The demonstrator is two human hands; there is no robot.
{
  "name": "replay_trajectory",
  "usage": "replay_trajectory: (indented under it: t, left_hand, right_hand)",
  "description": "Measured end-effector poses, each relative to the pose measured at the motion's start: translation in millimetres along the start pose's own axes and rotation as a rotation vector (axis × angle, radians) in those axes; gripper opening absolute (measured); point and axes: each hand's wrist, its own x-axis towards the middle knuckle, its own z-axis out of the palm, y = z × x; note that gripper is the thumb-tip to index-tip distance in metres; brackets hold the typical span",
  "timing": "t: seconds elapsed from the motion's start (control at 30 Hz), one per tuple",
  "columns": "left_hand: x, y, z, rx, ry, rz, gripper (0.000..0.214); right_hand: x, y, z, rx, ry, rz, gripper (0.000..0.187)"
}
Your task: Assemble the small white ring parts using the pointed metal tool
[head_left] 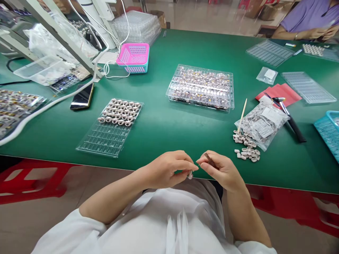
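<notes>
My left hand (173, 169) pinches a small pale plastic shell piece (190, 175) at the table's front edge. Close beside it, my right hand (221, 168) is closed round a thin dark brown tool (210, 160), whose kind I cannot make out. To the right of that hand lies a loose heap of similar pale shell pieces (247, 153), by a clear bag (262, 121) packed with more. Left of my hands, a clear compartment tray (102, 139) holds rows of pale shell pieces (122, 112) in its far half; its near rows are bare.
Stacked filled trays (201, 88) stand mid-table. A wooden stick (242, 114), hammer (292, 123) and red sheet (279, 93) lie right. A pink basket (134, 54), phone (82, 96) and white cable (60, 98) are left. Another person's hands (321, 33) work at the far right.
</notes>
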Motion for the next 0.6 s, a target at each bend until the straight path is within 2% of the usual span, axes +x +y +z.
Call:
replay_trajectory:
  t: [0.07, 0.13, 0.37, 0.6]
  left_hand:
    - [0.9, 0.6, 0.4, 0.065, 0.039, 0.059, 0.027]
    - [1.5, 0.7, 2.0, 0.089, 0.099, 0.068, 0.028]
    - [1.1, 5.2, 8.0, 0.066, 0.249, -0.05, 0.027]
    - [1.6, 4.0, 14.1, 0.069, 0.377, -0.061, 0.02]
  right_hand:
    - [2.6, -2.6, 1.6, -0.011, -0.077, 0.034, 0.016]
    - [3.9, -3.4, 6.2, -0.008, -0.081, 0.046, 0.013]
    - [4.2, -6.7, 24.9, -0.14, 0.089, -0.08, 0.001]
    - [5.3, -11.5, 35.5, -0.212, 0.192, -0.153, 0.005]
